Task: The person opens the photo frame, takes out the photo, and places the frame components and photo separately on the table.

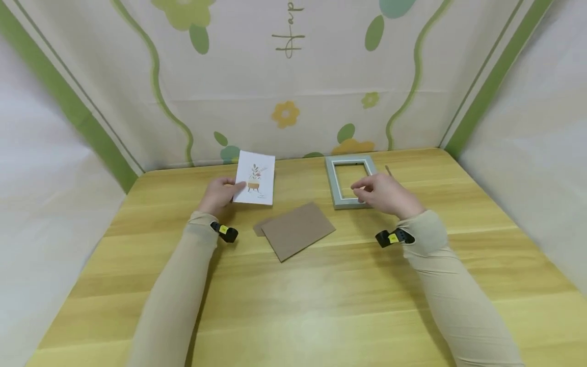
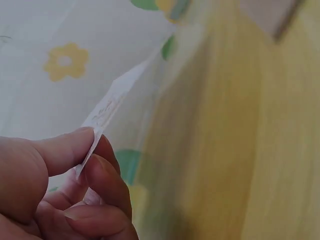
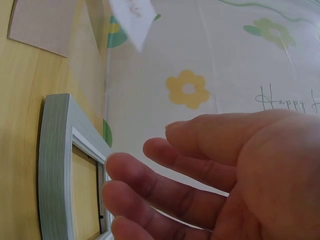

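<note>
My left hand (image 1: 221, 194) pinches a white card (image 1: 268, 176) by its left edge, thumb on the printed face. The card shows a potted plant drawing and is held up off the table. In the left wrist view the card (image 2: 112, 100) is seen nearly edge-on between thumb and curled fingers. My right hand (image 1: 387, 194) hovers over the right part of a grey-green picture frame (image 1: 335, 186), fingers relaxed and holding nothing. The right wrist view shows the frame (image 3: 56, 165) beside the loosely bent fingers, its opening bare to the wood.
A brown backing board (image 1: 298, 232) lies mid-table, over another brown piece (image 1: 260, 228) that peeks out at its left. A small thin dark item (image 1: 388, 171) lies just right of the frame. A patterned cloth (image 1: 330, 76) hangs behind the wooden table (image 1: 293, 311).
</note>
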Available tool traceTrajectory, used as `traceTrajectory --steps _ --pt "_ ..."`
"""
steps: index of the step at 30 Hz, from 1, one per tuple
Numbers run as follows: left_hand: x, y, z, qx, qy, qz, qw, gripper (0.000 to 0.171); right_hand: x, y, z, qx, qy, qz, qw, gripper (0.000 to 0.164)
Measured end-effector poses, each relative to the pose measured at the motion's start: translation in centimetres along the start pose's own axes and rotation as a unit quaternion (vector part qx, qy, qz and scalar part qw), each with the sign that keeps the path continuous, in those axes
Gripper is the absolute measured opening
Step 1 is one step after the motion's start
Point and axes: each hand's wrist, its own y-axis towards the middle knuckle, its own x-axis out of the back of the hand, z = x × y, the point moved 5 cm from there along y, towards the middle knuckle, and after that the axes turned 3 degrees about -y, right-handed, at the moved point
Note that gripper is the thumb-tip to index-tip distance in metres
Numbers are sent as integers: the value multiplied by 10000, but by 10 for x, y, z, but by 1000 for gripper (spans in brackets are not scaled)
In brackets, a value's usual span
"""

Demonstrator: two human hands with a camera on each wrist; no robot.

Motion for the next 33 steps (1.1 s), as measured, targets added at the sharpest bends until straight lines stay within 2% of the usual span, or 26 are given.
traceTrajectory --steps 4,10,12,16,20,23,26,30,33 --pt "7 9 13 374 108 -38 9992 41 -6 4 3 91 28 20 10000 34" --pt "7 20 13 704 334 159 9968 30 -4 4 6 133 -152 -120 9997 33" --pt "6 21 11 735 514 251 9956 26 -5 4 8 150 -222 -84 9996 34" --pt "6 21 10 712 1144 278 9905 33 -9 6 11 176 -291 2 9994 34" --pt "9 17 4 492 2062 162 9771 37 -12 8 12 142 -246 9 9996 34" --pt "7 9 -7 127 2701 257 9624 47 -12 8 12 148 -238 -13 9996 34" --pt "-2 -7 -22 -284 2735 521 9600 47 -13 8 12 185 -248 -27 9995 33" --pt "-27 -36 -39 -839 2475 1070 9593 37 -12 8 14 235 -274 -57 9993 33" --pt "-52 -53 -46 -1171 2542 1405 9497 36 -13 8 14 246 -270 -61 9993 33"
